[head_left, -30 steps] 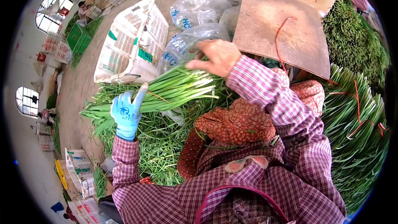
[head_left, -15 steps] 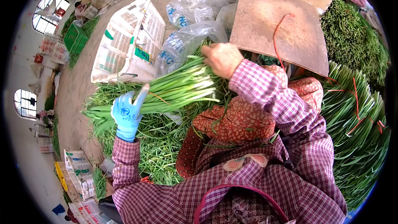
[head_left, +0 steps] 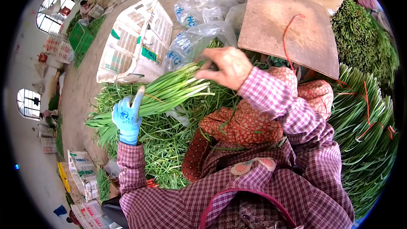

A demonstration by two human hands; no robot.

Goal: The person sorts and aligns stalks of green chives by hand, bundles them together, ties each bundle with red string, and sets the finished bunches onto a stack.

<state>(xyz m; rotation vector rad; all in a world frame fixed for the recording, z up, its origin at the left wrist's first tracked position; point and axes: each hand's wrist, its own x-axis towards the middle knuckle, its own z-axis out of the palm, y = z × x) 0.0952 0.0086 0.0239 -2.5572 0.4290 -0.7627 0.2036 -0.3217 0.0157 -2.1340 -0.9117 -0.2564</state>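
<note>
A loose bunch of Chinese chives [head_left: 169, 95] lies across my left hand [head_left: 128, 116], its pale stem ends pointing right. That hand wears a blue glove with the fingertip bare at the thumb, and grips the leafy part; a thin orange band shows on the stalks. My bare right hand [head_left: 227, 67] is at the upper stem ends, thumb and fingers parted and slightly blurred. Whether it touches any stalk there I cannot make out. Below the bunch spreads a heap of loose green leaves [head_left: 163, 157].
Beyond the heap stand a white plastic crate [head_left: 121, 44] and clear plastic bags [head_left: 199, 38]. A brown board [head_left: 288, 27] with a red tie [head_left: 287, 38] lies ahead on the right. Stacked green bundles [head_left: 360, 144] fill the right side. Another person [head_left: 85, 8] sits far off.
My right hand has opened its thumb away from its fingers and shifted slightly right and down. The bunch's stem ends have drawn narrower; my left hand keeps its hold.
</note>
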